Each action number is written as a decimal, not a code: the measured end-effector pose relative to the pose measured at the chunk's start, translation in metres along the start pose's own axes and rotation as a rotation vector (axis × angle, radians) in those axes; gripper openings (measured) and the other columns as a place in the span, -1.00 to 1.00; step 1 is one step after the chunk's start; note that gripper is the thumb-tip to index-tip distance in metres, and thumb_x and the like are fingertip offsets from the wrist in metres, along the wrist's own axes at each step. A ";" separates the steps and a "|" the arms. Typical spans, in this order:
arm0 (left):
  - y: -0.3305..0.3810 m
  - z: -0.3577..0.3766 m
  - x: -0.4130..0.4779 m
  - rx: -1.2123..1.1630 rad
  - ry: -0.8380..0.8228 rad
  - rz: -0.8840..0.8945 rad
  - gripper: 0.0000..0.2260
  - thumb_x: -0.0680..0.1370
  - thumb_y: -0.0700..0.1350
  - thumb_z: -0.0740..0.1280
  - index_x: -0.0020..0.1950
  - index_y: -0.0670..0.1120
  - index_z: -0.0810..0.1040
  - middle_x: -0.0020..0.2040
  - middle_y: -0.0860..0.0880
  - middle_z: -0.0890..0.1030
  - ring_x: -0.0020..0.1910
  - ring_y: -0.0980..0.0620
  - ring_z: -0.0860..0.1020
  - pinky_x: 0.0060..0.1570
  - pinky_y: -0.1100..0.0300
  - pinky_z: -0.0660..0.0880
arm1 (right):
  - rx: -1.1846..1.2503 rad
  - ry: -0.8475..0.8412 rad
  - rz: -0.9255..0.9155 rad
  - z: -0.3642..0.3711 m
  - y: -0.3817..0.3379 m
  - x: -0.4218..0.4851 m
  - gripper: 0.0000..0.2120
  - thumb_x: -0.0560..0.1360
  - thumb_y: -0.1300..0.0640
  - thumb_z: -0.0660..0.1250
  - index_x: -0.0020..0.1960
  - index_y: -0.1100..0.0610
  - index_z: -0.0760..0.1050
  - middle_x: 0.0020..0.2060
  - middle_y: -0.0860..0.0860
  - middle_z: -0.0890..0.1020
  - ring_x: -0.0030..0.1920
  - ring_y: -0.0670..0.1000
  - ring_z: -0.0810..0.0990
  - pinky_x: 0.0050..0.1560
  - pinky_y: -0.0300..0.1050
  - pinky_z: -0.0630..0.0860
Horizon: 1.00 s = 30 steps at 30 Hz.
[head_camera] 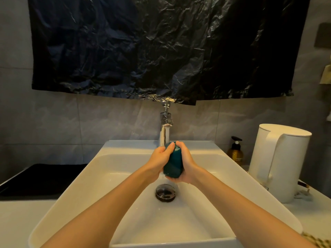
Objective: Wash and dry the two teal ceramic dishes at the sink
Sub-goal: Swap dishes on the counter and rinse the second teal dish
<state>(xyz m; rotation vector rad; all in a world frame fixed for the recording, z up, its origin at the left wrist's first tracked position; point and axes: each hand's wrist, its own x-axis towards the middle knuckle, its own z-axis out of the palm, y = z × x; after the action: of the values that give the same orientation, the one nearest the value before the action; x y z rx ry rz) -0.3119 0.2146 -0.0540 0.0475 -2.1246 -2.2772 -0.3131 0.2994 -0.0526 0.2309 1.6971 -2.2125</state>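
1. Both hands meet over the middle of the white sink (86, 178), just on the near side of the chrome faucet (165, 130).
2. I see the left hand (157, 159) gripping the teal dish (173, 162) from its left, fingers curled round it.
3. The right hand (187, 166) grips it from the right and beneath, fingers wrapped over the far end.
4. The dish is clamped between the two palms, above the drain (165, 192); I think it is cup-shaped, but the fingers hide much.
5. Right of the sink stand an amber pump bottle (235, 153) and a white kettle (281, 163).
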 end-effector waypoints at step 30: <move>0.005 0.004 -0.003 -0.082 0.057 -0.051 -0.65 0.59 0.15 0.14 0.15 -0.09 0.46 0.01 -0.13 0.58 -0.01 -0.06 0.56 -0.03 0.07 0.56 | -0.098 0.010 -0.098 0.011 0.006 -0.001 -0.57 0.48 -0.27 0.16 0.07 0.06 0.48 -0.04 0.13 0.56 -0.02 0.07 0.53 -0.09 -0.03 0.54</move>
<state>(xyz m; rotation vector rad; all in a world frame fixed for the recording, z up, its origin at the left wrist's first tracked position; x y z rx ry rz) -0.3087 0.2180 -0.0484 0.1652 -2.0239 -2.3582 -0.3091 0.2878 -0.0543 0.1372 1.8534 -2.1925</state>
